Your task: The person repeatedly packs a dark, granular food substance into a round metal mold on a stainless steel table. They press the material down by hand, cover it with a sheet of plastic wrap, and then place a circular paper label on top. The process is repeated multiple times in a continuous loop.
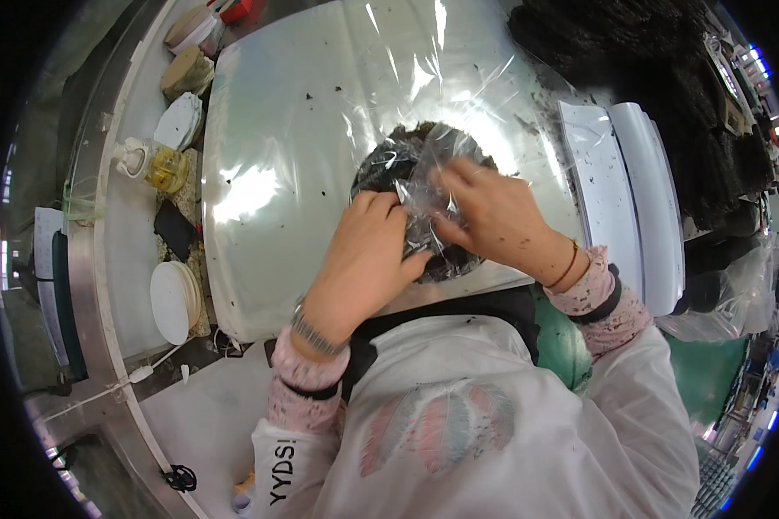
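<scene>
A round, dark, crumbly-looking bundle lies near the front of the pale work surface. Shiny clear plastic film covers much of it and bunches up at its middle. My left hand rests on the bundle's left side, fingers bent and gripping the film, thumb pointing toward the centre. From the right, my right hand gathers the film with curled fingers; its fingertips are slightly blurred. The underside of the bundle is hidden. Both hands touch the wrapping, close together.
Clear sheeting covers the pale work surface, with dark crumbs scattered on it. White paper sheets lie at the right, beside a heap of dark, layered material. Along the left stand a jar of yellow liquid, a black flat object and round white discs.
</scene>
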Demonstrator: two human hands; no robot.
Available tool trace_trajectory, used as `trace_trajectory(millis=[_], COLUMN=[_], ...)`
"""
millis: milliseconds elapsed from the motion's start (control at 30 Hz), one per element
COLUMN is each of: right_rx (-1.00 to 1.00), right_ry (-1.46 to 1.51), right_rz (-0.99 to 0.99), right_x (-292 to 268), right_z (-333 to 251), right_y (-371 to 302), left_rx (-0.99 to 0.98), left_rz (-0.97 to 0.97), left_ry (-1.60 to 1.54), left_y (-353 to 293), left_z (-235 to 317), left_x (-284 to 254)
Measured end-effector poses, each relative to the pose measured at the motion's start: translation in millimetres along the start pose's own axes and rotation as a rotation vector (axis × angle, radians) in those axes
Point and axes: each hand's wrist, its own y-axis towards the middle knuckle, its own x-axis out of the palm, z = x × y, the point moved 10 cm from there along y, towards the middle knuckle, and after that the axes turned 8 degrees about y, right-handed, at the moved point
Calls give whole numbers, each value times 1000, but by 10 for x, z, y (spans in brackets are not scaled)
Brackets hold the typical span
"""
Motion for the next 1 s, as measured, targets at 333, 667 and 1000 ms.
trace_trajectory(millis=[333,667,1000], right_rx=[-114,168,-77], right_ry=[613,1221,-140], right_rz=[-101,365,-34], right_x=[-316,-155,391], right_z=[34,679,133], right_y=[-129,50,143], left_rx=[-48,-84,-246], left_rz=[-29,-58,307], left_ry=[-1,31,-947], left_y=[186,387,-209], left_z=[173,92,-768], left_x=[349,310,2])
